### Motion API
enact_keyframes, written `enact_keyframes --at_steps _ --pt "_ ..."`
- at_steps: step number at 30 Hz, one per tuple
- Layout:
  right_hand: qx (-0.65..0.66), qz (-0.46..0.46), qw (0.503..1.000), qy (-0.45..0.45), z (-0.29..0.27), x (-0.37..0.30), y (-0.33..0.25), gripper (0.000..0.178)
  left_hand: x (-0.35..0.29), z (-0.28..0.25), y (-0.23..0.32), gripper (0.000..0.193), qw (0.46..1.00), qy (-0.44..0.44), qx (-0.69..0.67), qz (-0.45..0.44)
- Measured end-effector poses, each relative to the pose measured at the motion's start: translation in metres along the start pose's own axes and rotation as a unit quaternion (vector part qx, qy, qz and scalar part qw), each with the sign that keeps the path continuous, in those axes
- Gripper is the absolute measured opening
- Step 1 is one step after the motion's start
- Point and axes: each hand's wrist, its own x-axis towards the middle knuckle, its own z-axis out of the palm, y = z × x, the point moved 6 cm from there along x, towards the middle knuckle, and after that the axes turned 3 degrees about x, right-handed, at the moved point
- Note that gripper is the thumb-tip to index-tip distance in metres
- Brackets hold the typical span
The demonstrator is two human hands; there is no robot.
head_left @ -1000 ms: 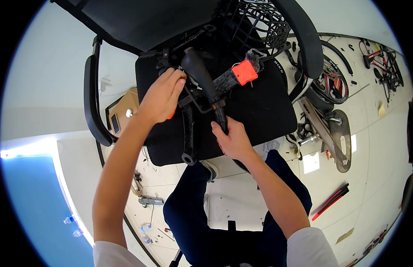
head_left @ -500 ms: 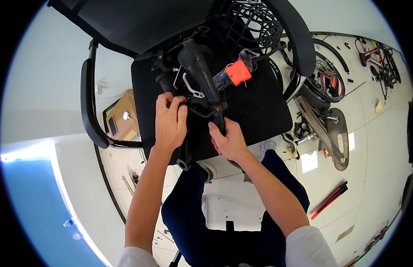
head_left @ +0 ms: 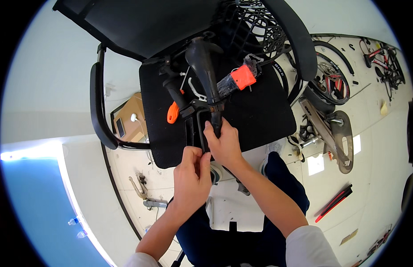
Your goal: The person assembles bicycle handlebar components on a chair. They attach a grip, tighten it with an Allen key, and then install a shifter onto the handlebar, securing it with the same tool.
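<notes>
A black bicycle part with a long saddle-like top (head_left: 202,66) and a black frame section (head_left: 195,129) rests on the seat of a black office chair (head_left: 251,115). My right hand (head_left: 222,144) grips the lower end of that black part. My left hand (head_left: 191,178) is closed on its bottom edge, just below and left of the right hand. An orange-handled tool (head_left: 172,112) lies on the seat to the left of the part. An orange block wrapped in black (head_left: 240,78) lies to its right.
The chair's armrest (head_left: 99,111) curves at the left. Bicycle wheels and tyres (head_left: 329,75), a crank piece (head_left: 324,133) and a red and black tool (head_left: 333,204) lie on the white floor at the right. A cardboard box (head_left: 128,118) sits left of the chair.
My left hand has moved down from the upper part of the assembly to its bottom edge, beside my right hand. The right hand has stayed on the lower end.
</notes>
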Motion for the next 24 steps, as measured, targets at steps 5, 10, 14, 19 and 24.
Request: enact_keyframes --at_steps 5,10,14,19,24 --pt "-0.045 -0.021 0.999 0.019 -0.003 -0.002 0.004 0.027 -0.007 -0.03 0.044 0.021 0.997 0.021 0.072 0.03" --pt "-0.067 -0.005 0.997 -0.036 0.0 -0.008 0.009 0.027 0.036 -0.069 0.075 0.01 0.958 0.098 0.207 0.173" --pt "-0.046 0.005 0.997 -0.066 0.002 -0.011 0.004 0.026 0.118 -0.087 0.036 0.018 0.998 -0.045 0.022 0.028" --pt "0.021 0.008 0.991 -0.13 0.017 -0.007 0.009 0.025 0.132 -0.061 -0.05 0.012 0.936 -0.155 -0.216 -0.23" --pt "0.11 0.118 0.977 -0.14 0.012 -0.003 0.018 0.027 0.088 -0.016 -0.088 0.025 0.914 -0.157 -0.291 -0.236"
